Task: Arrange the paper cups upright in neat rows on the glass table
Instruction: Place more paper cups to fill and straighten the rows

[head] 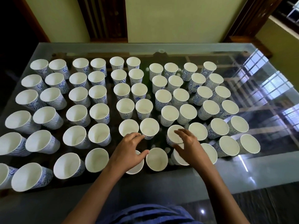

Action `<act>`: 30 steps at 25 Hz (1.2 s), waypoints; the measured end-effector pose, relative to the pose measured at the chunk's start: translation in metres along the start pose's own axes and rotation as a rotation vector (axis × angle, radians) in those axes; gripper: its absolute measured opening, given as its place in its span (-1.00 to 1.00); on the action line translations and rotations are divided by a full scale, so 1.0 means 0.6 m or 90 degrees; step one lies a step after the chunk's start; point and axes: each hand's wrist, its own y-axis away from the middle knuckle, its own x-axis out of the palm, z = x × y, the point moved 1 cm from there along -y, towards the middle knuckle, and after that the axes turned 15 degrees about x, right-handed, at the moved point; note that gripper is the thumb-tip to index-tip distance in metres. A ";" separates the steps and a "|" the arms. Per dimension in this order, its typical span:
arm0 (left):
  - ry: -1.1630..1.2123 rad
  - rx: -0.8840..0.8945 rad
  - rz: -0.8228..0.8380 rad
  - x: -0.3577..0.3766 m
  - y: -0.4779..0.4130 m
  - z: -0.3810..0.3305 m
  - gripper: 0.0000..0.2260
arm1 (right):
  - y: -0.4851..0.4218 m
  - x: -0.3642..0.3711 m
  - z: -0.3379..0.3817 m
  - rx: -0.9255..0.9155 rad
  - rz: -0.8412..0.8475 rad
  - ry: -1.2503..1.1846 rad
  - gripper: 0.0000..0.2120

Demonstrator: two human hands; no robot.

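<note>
Two hands hover over the nearest rows of paper cups on the glass desk.
The cups, white with blue swirls, stand upright with their mouths up, in paired columns across the desk. The left hand is open, its fingers spread and relaxed, fingertips just beside one cup in the near middle and thumb above another. The right hand arches over a neighbouring cup, thumb at its near rim and fingers across its mouth; I cannot tell whether it actually grips.
</note>
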 end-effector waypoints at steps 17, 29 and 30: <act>-0.001 0.081 0.197 0.098 -0.165 -0.055 -0.42 | -0.084 -0.081 -0.104 0.060 0.046 0.058 -0.36; -0.007 0.105 0.081 0.092 -0.146 -0.085 -0.48 | -0.047 -0.094 -0.125 0.048 -0.008 0.006 -0.32; -0.002 0.115 0.071 0.092 -0.139 -0.094 -0.50 | -0.035 -0.095 -0.130 0.047 -0.010 0.004 -0.32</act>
